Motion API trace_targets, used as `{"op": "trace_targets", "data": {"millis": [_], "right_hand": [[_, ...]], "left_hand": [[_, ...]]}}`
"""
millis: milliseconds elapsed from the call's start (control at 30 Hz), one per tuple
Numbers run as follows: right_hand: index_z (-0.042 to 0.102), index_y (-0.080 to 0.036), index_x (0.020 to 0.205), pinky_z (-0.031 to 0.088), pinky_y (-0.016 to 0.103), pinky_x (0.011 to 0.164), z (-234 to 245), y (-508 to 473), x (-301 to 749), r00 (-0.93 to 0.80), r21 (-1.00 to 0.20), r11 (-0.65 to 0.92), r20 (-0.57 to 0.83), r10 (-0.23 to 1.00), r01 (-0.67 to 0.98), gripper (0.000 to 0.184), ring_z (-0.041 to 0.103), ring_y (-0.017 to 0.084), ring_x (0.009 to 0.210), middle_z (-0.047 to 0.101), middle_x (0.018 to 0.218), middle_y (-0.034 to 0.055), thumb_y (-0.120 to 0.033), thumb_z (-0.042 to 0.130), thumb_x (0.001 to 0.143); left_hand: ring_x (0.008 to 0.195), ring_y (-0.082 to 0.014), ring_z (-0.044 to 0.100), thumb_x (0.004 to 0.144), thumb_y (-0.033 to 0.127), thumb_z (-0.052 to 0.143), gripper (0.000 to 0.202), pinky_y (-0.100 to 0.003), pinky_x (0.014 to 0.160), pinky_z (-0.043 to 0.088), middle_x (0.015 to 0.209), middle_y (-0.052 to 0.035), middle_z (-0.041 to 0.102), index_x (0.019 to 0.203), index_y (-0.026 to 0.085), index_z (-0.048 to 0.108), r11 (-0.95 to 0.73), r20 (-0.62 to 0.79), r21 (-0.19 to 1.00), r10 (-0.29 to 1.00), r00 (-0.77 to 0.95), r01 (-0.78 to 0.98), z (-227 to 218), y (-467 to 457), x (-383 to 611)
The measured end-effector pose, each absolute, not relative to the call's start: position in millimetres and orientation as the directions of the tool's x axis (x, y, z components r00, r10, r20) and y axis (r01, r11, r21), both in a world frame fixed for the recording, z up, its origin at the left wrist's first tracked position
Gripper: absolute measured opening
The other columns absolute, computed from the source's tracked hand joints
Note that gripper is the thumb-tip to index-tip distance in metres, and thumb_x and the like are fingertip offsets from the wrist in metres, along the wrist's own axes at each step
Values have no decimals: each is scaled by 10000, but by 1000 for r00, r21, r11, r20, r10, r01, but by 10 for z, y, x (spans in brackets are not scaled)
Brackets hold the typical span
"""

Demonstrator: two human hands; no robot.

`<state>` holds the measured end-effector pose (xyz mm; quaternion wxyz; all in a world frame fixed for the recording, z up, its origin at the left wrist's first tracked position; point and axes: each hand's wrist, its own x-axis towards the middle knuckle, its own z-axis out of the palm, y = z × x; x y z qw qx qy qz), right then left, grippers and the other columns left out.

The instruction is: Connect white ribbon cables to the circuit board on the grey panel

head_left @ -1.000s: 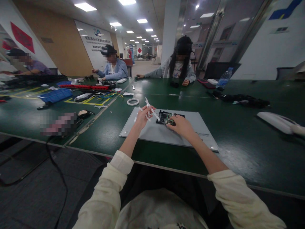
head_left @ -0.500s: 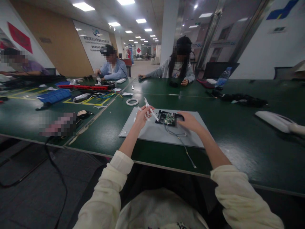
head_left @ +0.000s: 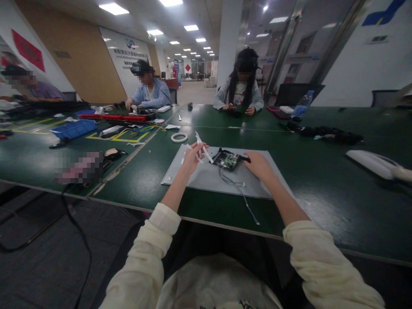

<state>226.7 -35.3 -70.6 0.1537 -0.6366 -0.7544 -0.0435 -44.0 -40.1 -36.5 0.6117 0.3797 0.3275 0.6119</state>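
Several white tape strips [head_left: 198, 138] are pinched in the fingers of my left hand [head_left: 194, 156], raised over the left part of a grey panel [head_left: 199, 182]. My right hand [head_left: 257, 164] grips the right edge of a black frame that carries a green circuit board [head_left: 230, 160]. The frame sits at a slant over the panel; whether its underside touches the panel I cannot tell. Grey cables [head_left: 236, 184] trail from the board across the panel, and their end [head_left: 254, 216] lies on the green table [head_left: 219, 210].
A white tape roll [head_left: 179, 137] lies beyond the panel. Left are a blue bin [head_left: 74, 128], a wrench [head_left: 135, 143] and wires [head_left: 151, 128]. A white device [head_left: 368, 164], black fabric [head_left: 325, 133] and a water bottle [head_left: 302, 104] are right. Two persons sit opposite, another far left.
My right hand has closed on the frame, which has turned and tilted, dragging its cables leftward. My left hand keeps its place. The person opposite has drawn a hand back from a small black object.
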Motion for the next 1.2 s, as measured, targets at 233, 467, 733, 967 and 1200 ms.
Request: {"op": "trace_targets", "data": {"millis": [233, 467, 733, 967, 1200], "right_hand": [[603, -170, 1153, 441, 353, 781, -595, -508, 2228, -43, -53, 54, 186, 982, 997, 365, 583, 275, 990, 637, 1063, 138, -292, 495, 826], [584, -170, 1183, 451, 376, 778, -516, -617, 2239, -81, -61, 93, 169, 982, 994, 448, 591, 280, 954, 640, 1006, 143, -389, 547, 794], [622, -200, 1129, 404, 409, 939, -585, -474, 2108, -570, -186, 634, 302, 764, 751, 359, 523, 249, 1075, 577, 1175, 95, -319, 570, 794], [634, -184, 1037, 436, 359, 861, -642, -415, 2063, -510, -243, 581, 298, 807, 777, 291, 551, 218, 967, 589, 1059, 92, -325, 594, 786], [634, -199, 1019, 432, 337, 816, -589, -495, 2017, -469, -218, 521, 249, 847, 825, 287, 550, 207, 929, 586, 1046, 81, -371, 575, 796]], "left_hand": [[614, -64, 577, 676, 265, 703, 173, -146, 483, 400, 723, -9, 667, 774, 145, 625, -45, 76, 859, 996, 39, -510, -366, -402, -444], [574, -60, 559, 671, 259, 698, 169, -148, 470, 396, 715, -11, 666, 776, 147, 627, -53, 83, 867, 996, 38, -496, -389, -363, -450], [579, -61, 562, 665, 273, 707, 194, -143, 452, 369, 724, -18, 668, 787, 145, 628, -51, 82, 870, 996, 41, -491, -435, -322, -451], [577, -63, 561, 658, 275, 707, 199, -144, 454, 365, 729, -24, 667, 782, 143, 623, -43, 73, 875, 996, 44, -482, -429, -325, -447], [577, -60, 562, 677, 253, 691, 162, -149, 465, 379, 716, -13, 665, 772, 143, 621, -38, 60, 870, 998, 30, -492, -408, -343, -449]]}}
